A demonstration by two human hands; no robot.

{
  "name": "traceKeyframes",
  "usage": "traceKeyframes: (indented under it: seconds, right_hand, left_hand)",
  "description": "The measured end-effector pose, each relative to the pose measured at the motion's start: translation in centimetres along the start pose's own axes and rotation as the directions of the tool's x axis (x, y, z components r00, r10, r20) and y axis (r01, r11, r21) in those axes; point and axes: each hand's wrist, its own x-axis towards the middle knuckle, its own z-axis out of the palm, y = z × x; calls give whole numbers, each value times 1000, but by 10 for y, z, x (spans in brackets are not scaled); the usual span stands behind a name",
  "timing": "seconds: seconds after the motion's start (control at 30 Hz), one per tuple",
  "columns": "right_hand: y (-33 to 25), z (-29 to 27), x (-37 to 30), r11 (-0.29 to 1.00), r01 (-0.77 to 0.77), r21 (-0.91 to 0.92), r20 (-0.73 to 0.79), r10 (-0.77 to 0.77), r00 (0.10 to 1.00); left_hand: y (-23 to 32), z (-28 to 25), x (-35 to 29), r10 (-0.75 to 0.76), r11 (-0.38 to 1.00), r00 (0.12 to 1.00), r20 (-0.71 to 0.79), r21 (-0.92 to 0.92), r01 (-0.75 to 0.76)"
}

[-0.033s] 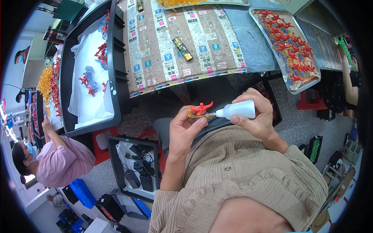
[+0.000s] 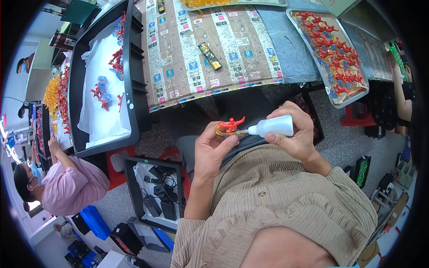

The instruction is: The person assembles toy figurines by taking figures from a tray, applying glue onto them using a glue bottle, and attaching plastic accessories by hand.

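Observation:
Between the fingertips of my left hand (image 2: 212,149) is a small red figurine (image 2: 231,124) with arms spread wide and a yellow, see-through part at its base. My right hand (image 2: 300,134) grips a white squeeze bottle (image 2: 276,127), tipped onto its side. The bottle's thin nozzle points left and meets the figurine's lower part; whether any liquid comes out is too small to tell. Both hands are above my lap, just short of the table's front edge.
A printed-paper-covered table (image 2: 178,80) lies ahead, with a black and gold tube (image 2: 210,56) on it. At right, a tray (image 2: 336,100) holds several red figurines. At left stands a black crate (image 2: 134,89) lined with white sheet. A person in pink (image 2: 73,185) sits further left.

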Motion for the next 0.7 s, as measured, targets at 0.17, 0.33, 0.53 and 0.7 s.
traceKeyframes:
  seconds: [0.17,0.33,0.53,0.7]
  right_hand:
    - [0,-1,1,1000,1,-24,10,-1,1000]
    - [1,-1,2,1000,1,-20,7,-1,1000]
    - [-2,-3,1,1000,19,-8,-20,-19,1000]
    - [0,-1,1,999,41,-19,-19,-41,999]
  left_hand:
    - [0,-1,1,5,1000,1000,7,24,-5]
    - [4,2,0,-13,1000,1000,-17,9,13]
    - [3,3,2,136,972,990,-44,198,-125]
    - [10,9,2,380,734,924,-37,620,-277]
